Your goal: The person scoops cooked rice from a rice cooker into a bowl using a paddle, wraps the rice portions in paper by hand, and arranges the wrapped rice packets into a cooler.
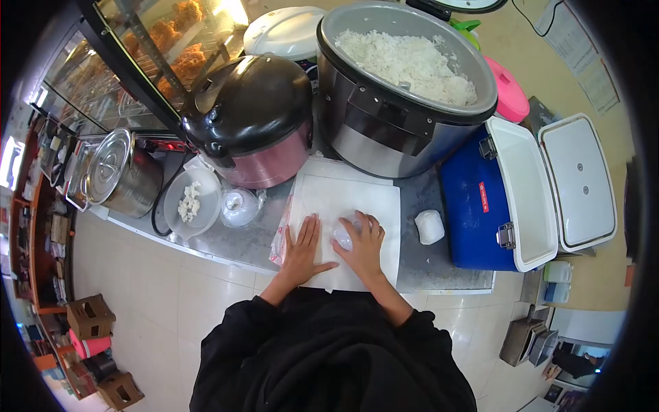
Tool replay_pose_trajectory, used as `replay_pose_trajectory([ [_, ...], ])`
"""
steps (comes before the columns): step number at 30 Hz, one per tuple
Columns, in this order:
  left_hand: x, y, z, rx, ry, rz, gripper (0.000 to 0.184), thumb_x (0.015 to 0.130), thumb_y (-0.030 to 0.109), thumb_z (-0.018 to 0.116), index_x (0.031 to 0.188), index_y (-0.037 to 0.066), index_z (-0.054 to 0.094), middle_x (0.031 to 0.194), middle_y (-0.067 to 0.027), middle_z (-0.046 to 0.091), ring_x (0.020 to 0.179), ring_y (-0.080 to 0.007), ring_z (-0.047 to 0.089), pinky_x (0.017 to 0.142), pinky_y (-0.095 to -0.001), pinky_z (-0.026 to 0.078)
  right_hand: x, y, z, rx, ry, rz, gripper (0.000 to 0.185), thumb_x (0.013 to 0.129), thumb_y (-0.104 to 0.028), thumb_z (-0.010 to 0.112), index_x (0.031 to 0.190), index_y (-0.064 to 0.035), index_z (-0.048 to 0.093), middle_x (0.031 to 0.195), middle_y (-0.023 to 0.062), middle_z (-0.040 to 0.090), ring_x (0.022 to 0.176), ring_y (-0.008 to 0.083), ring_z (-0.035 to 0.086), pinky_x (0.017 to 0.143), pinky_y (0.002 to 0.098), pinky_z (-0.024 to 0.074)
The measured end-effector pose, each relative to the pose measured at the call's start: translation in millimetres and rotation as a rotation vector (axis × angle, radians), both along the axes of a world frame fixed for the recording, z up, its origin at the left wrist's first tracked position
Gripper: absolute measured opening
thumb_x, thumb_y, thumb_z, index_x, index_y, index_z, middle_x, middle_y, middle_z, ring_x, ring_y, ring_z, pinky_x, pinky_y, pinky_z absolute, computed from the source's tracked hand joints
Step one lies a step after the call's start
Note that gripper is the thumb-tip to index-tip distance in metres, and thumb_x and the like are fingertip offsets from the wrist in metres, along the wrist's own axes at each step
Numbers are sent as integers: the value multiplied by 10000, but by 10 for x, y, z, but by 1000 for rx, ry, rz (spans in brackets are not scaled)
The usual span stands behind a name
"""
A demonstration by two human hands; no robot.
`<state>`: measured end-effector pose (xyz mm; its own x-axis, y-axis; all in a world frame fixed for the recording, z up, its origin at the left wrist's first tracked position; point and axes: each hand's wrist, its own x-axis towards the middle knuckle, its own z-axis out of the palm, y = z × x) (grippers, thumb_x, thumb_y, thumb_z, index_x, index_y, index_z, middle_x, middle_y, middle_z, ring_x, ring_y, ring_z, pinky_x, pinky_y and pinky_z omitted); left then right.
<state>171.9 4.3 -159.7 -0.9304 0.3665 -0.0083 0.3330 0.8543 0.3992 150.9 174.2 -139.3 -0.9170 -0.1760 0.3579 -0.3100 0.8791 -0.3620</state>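
Observation:
My left hand (302,254) lies flat on a stack of white paper sheets (322,189), fingers stretched out. Beside it, my right hand (364,244) has its fingers curved round a small clear cup-like object (343,235) resting on the paper. To the right of the sheets sits a white wrapped bundle (430,227). On the left are a clear plastic-wrapped round item (239,207) and a pale bowl (206,221) with some rice in it. A large open cooker (384,137) full of white rice (405,62) stands behind the paper.
A closed pink and black cooker (254,117) and a lidded steel pot (130,175) stand at the back left, near a glass case of fried food (185,48). A blue cooler (473,206) with its lid open bounds the right side. The metal counter's front edge (449,291) is near my body.

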Motion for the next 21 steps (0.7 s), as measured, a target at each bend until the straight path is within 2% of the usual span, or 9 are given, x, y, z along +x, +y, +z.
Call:
replay_pose_trajectory([
  [3,-8,-48,-2,21,-7,-6,1094,693,680,571,1424,-27,168,1505,-158,156,1410,-251,93,1064,-606,29,-32,25,-10,-2,-104,6,520,617,-318,755,1103,-195,617,1222,92,456,1134,318,399,932,459,315],
  [6,-22,-53,21,19,-40,-10,1104,680,682,579,1424,-26,173,1504,-156,161,1409,-253,100,1059,-616,36,-33,53,55,-28,-95,11,519,632,-301,757,1116,-182,610,1208,96,469,1108,316,418,907,447,345],
  [9,-55,-70,30,2,-33,-18,1116,664,687,585,1426,-19,175,1505,-156,156,1408,-257,107,1066,-605,42,-95,105,139,-238,-152,-64,511,655,-279,757,1125,-153,602,1129,107,515,1034,309,469,873,415,383],
  [10,-52,-78,24,9,-27,-16,1116,661,681,592,1425,-18,177,1505,-155,157,1408,-257,109,1069,-601,45,-147,214,137,-310,-147,-30,473,716,-291,743,1131,-119,594,1103,110,554,1021,276,512,863,370,410],
  [14,-12,-113,112,30,11,-19,1087,655,631,637,1424,0,198,1503,-149,167,1405,-252,121,1082,-580,61,-240,682,229,-1140,-349,-398,411,829,-326,664,1141,-77,566,1115,89,567,1009,194,548,873,286,427],
  [15,37,-120,179,34,17,-25,1073,656,611,653,1424,9,206,1502,-148,171,1404,-250,124,1086,-572,66,-256,801,373,-1181,-331,-494,419,844,-331,641,1166,-76,554,1130,77,557,1001,160,538,851,285,435],
  [17,151,-160,314,83,-43,-157,973,684,536,671,1413,42,259,1487,-131,214,1395,-243,156,1095,-553,89,-415,1139,333,-1119,-237,-519,447,851,-338,626,1198,-72,531,1154,90,555,1010,174,534,882,289,412],
  [19,232,-200,328,99,-74,-297,835,717,452,676,1376,68,338,1460,-114,274,1373,-241,209,1099,-524,131,-604,1327,317,-832,-59,-457,468,851,-338,622,1219,-68,515,1195,136,545,1078,244,516,940,330,384],
  [21,294,-231,283,80,-75,-447,659,756,359,667,1314,88,443,1420,-97,351,1339,-243,283,1099,-484,191,-727,1398,308,-381,100,-417,473,839,-327,630,1215,-63,521,1224,170,525,1134,293,481,973,361,361],
])
